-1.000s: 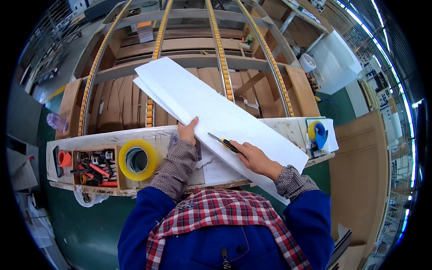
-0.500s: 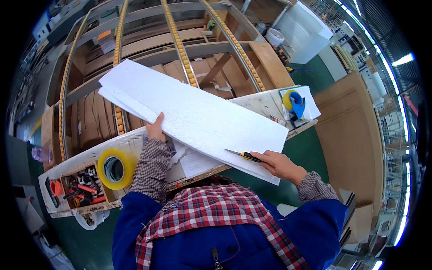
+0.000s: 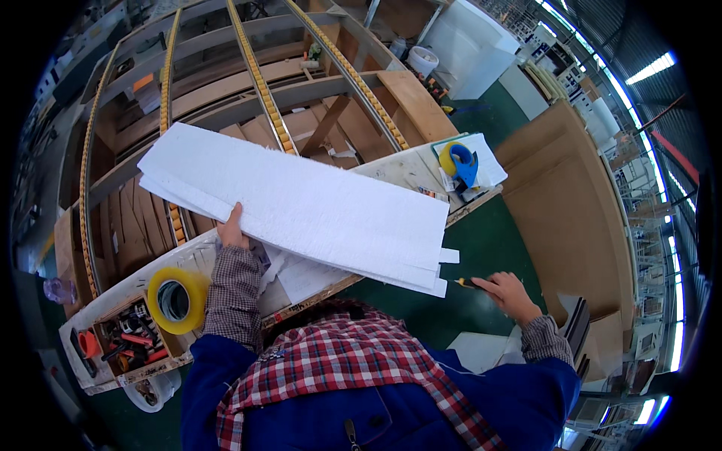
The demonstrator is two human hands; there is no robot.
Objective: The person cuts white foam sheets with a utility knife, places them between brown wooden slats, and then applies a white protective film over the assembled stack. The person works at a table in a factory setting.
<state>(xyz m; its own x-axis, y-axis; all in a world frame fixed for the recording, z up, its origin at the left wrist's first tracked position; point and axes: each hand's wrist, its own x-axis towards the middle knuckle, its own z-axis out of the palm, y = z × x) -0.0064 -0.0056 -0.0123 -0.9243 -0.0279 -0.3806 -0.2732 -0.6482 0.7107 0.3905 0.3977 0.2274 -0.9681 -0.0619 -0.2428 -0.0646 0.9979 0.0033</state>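
Observation:
A long white foam board (image 3: pixel 301 203) lies slantwise over the near edge of the narrow worktable (image 3: pixel 218 252), its right end jutting out past the edge. It looks layered, with a second sheet showing along the near side. My left hand (image 3: pixel 233 228) is closed on that near edge, left of the middle. Off the board's right end, my right hand (image 3: pixel 511 295) grips a utility knife (image 3: pixel 468 283) with a black and yellow handle, its tip pointing left toward the board's corner. A small white tab (image 3: pixel 450 256) sticks out of the right end.
Beyond the board stands a frame with yellow roller tracks (image 3: pixel 259 75). On the table are a big yellow tape roll (image 3: pixel 177 299), a wooden tool box (image 3: pixel 135 334) and a blue tape dispenser (image 3: pixel 465 167). A large cardboard sheet (image 3: pixel 564 203) leans at the right.
The knife has moved from the board's top face, near its near edge, to the right, off the board's end. A tab now protrudes there. The left hand keeps its hold. The view has shifted.

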